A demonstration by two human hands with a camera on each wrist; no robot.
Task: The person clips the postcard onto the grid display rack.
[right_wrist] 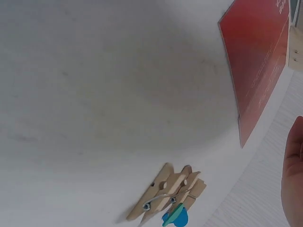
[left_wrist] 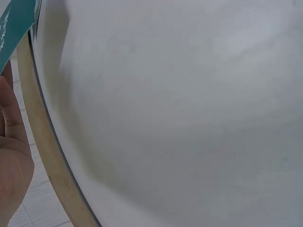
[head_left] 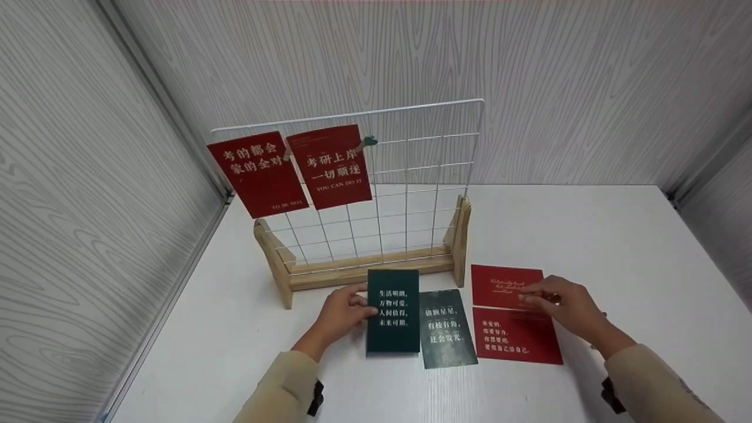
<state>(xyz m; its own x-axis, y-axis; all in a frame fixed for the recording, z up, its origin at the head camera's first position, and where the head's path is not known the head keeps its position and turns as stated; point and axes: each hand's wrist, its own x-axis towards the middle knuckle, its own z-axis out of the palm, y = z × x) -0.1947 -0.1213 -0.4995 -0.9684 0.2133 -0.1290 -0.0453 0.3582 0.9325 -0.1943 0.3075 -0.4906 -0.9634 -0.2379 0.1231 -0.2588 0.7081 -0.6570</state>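
My left hand (head_left: 345, 311) grips the left edge of a dark green card (head_left: 395, 335) with white lettering, thumb on its front. In the left wrist view this card (left_wrist: 18, 26) shows only at the upper left corner. To its right lies another green card (head_left: 449, 346) on the table. My right hand (head_left: 567, 299) hovers over two red cards (head_left: 517, 338), its fingers bent and the fingertips close together. Whether something small is between them cannot be made out. Several wooden clothespins (right_wrist: 173, 191), one with a blue-green ornament, lie on the table in the right wrist view.
Behind the cards stands a white wire grid (head_left: 405, 176) in a wooden base (head_left: 364, 275). Two red cards (head_left: 332, 167) hang on its left half, with a clothespin bearing a green heart (head_left: 370, 141) at one edge. Pale wood-grain panels (head_left: 558, 88) rise behind the table.
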